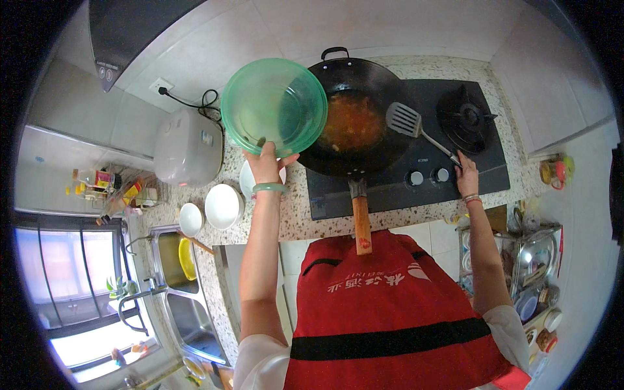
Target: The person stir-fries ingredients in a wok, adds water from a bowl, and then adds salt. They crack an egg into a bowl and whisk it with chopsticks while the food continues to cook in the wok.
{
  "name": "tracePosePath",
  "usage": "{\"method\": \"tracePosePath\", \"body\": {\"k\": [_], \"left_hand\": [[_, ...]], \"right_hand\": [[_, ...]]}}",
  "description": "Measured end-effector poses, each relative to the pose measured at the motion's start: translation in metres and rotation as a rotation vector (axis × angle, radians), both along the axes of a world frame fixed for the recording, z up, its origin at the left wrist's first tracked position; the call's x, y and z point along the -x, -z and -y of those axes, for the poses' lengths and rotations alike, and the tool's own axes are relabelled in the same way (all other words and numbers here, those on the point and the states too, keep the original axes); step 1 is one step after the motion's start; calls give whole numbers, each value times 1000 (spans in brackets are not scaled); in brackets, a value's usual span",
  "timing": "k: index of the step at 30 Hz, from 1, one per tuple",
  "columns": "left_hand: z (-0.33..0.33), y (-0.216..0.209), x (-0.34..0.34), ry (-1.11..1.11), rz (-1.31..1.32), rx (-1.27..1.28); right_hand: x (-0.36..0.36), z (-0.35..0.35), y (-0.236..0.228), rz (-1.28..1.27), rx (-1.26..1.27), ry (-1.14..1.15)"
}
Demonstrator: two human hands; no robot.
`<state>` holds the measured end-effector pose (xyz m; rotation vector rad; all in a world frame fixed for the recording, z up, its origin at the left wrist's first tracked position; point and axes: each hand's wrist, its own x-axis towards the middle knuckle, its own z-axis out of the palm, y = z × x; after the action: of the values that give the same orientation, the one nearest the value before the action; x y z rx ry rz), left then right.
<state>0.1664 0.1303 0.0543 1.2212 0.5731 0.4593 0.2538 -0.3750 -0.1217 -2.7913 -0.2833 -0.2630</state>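
Note:
My left hand (pixel 265 168) grips the near rim of a translucent green plastic bowl (pixel 270 97), thumb over the edge. The bowl is tilted up beside the wok and overlaps its left side in view; I make out no food in it. Reddish-orange saucy food (pixel 354 123) lies in the bottom of the black wok (pixel 354 73), whose wooden handle (pixel 362 224) points toward me. My right hand (pixel 466 177) is closed round the handle end of a slotted metal spatula (pixel 404 120). The spatula's head is by the wok's right rim; whether it touches cannot be told.
The wok stands on a black gas hob (pixel 390 198) with a second burner (pixel 467 116) at right. Left are white bowls (pixel 224 207), a pale rice cooker (pixel 188 148) with a black cord, and a double sink (pixel 195 325). A rack of dishes (pixel 536 260) stands at right.

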Motion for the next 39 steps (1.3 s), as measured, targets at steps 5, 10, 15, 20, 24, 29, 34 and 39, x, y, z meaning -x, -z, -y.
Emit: {"method": "tracePosePath", "body": {"k": [5, 10, 15, 20, 24, 29, 34, 39], "left_hand": [[16, -5, -4, -8, 29, -108], [21, 8, -11, -10, 72, -276], [29, 3, -13, 14, 93, -246], [39, 1, -17, 3, 51, -453], [39, 6, -19, 17, 97, -453], [38, 3, -19, 39, 45, -491], [42, 4, -21, -1, 96, -346], [24, 17, -23, 49, 36, 229]], "right_hand": [[5, -10, -10, 73, 66, 24], [15, -49, -57, 225, -168, -15], [40, -114, -120, 215, -505, -124], [72, -166, -150, 79, -687, -250], [86, -183, -156, 2, -725, -278], [93, -182, -158, 3, -725, -278], [97, -176, -156, -88, -882, -225], [105, -179, -166, -282, -1165, -123]]}}
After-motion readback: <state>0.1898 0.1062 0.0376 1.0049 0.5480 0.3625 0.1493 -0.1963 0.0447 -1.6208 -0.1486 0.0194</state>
